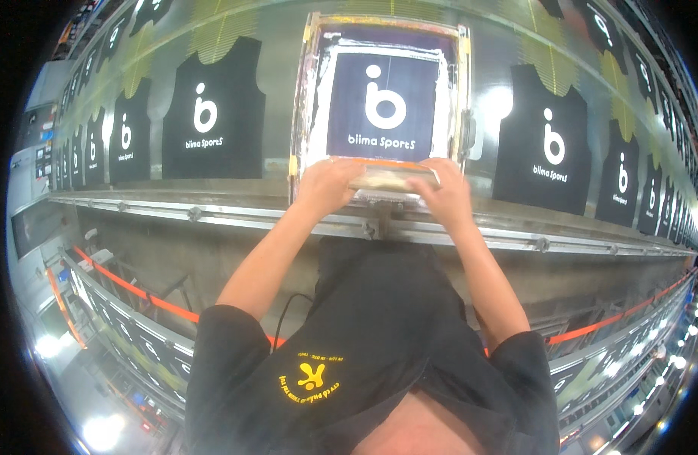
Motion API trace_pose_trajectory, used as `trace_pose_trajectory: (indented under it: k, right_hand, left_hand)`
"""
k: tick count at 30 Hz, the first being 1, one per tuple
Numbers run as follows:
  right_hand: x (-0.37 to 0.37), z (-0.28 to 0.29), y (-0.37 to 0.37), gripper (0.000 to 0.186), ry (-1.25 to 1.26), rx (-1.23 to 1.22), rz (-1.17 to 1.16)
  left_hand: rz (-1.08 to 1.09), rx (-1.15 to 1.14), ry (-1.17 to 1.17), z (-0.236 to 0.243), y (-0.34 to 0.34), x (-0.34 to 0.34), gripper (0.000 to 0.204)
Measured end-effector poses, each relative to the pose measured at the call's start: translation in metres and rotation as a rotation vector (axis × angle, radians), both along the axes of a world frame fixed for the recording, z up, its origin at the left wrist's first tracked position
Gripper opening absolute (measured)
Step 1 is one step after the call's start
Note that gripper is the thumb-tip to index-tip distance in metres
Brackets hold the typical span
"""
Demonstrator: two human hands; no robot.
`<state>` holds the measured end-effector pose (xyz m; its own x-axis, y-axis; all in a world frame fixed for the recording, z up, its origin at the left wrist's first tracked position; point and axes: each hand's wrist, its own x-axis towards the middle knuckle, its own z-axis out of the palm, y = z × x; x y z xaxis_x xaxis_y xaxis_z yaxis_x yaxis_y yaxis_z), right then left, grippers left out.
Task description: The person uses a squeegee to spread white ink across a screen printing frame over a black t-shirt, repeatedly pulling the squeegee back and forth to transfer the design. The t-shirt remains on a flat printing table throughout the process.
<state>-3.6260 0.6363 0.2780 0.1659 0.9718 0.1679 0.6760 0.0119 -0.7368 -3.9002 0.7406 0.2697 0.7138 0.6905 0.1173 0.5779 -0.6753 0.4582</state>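
Observation:
A screen-printing frame (465, 83) lies on the long table straight ahead of me. Its dark mesh (347, 95) carries a white round logo with lettering below, and thick white ink rings the inner edges. Across the near end of the frame sits a squeegee (383, 182) with a pale handle and an orange edge along its far side. My left hand (330, 184) grips its left end, fingers wrapped over the top. At the right end, my right hand (442, 191) holds it too, thumb toward the middle. White ink hides part of the frame's near side.
Dark sleeveless garment panels with white prints lie in rows on both sides, the closest being a left panel (239, 91) and a right panel (516, 163). A metal rail (265, 220) with bolted clamps runs along the table's near edge. Behind me an orange strip (167, 305) borders another table.

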Motion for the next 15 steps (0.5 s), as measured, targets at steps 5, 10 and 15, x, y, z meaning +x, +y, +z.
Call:
trace_pose_trajectory:
  k: [5,10,15]
  right_hand:
    - [0.069,-0.024,0.031,0.04,0.141,-0.035,-0.594]
    - [0.105,-0.067,0.067,0.043,0.124,-0.142,-0.667]
    - [0.098,-0.04,0.092,0.042,0.588,-0.364,-0.684]
  left_hand:
    - [-0.067,-0.154,0.127,0.025,0.07,0.017,0.019]
    - [-0.036,-0.055,0.058,0.033,0.162,0.057,0.019]
    - [-0.074,-0.055,0.085,0.021,0.247,0.09,0.021]
